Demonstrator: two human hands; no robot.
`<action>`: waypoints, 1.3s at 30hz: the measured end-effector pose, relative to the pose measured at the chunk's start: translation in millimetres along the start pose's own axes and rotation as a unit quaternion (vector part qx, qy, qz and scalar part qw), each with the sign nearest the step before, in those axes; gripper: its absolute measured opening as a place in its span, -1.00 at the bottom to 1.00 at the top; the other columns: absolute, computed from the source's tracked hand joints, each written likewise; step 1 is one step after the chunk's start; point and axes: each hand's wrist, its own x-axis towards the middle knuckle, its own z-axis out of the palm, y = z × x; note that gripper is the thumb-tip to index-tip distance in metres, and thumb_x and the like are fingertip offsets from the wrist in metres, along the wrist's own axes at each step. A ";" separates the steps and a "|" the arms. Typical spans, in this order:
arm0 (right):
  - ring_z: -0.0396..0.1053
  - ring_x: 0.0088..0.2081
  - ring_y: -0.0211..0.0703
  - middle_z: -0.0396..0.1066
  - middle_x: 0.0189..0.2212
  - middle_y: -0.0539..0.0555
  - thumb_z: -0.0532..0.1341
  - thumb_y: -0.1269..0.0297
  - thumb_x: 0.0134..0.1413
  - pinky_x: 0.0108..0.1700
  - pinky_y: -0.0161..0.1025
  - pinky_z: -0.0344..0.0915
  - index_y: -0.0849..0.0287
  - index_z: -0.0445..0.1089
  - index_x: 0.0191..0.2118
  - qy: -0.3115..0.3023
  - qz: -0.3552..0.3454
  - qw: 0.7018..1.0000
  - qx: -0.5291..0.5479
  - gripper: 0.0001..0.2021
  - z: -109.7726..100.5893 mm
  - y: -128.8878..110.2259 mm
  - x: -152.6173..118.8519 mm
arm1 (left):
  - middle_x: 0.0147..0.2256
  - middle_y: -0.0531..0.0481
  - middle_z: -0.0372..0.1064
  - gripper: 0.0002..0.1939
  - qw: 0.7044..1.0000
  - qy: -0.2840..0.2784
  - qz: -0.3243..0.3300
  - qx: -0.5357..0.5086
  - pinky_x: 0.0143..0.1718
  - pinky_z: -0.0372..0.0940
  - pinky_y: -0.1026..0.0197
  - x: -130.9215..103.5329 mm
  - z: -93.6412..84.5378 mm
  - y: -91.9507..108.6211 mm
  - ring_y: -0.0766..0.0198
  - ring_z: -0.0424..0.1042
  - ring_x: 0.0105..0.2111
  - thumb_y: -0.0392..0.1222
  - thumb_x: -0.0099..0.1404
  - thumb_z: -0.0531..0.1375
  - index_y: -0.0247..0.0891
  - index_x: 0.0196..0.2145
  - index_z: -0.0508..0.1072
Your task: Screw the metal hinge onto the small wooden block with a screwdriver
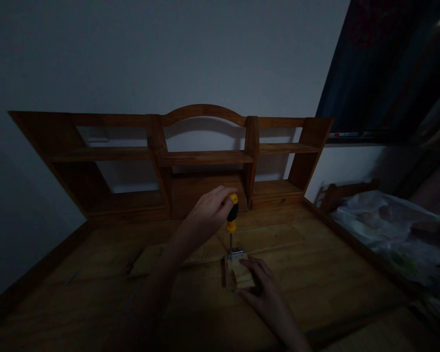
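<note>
Nearest, the right hand point(266, 288) comes in from the lower right, its grip closed around the right side of a small, pale wooden block point(244, 279), thumb at the near edge and fingers on the top. The block lies on the wooden surface point(315, 274), near the middle. At the block's far end sits a metal hinge point(237, 252). A screwdriver point(232, 212) with a yellow-and-black handle stands almost upright over it, shaft pointing down to the hinge's left part; the tip is too small and dark to tell whether it sits in a screw. The left hand point(213, 206), reaching from the lower left, has its grip wrapped around the upper part of the handle.

To the right, beyond the raised edge of the surface, lies a translucent plastic bag point(381, 212) with its contents blurred. Along the far side of the surface stands a brown wooden shelf unit point(205, 157), its middle section topped by an arch. Behind it rises a plain wall point(168, 54), with a dark curtain point(381, 73) at the upper right.
</note>
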 end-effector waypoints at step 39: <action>0.24 0.18 0.01 0.27 0.13 0.09 0.35 0.32 -0.01 0.20 -0.05 0.22 -0.06 0.31 0.14 -0.003 -0.011 1.000 0.001 -0.45 -3.8 -6.3 -0.5 | -0.33 0.01 0.34 -0.68 0.993 0.099 -0.026 0.063 -0.28 0.28 0.24 -1.3 13.8 4.3 0.27 0.37 -0.35 0.08 0.23 0.27 -0.20 -0.22 0.48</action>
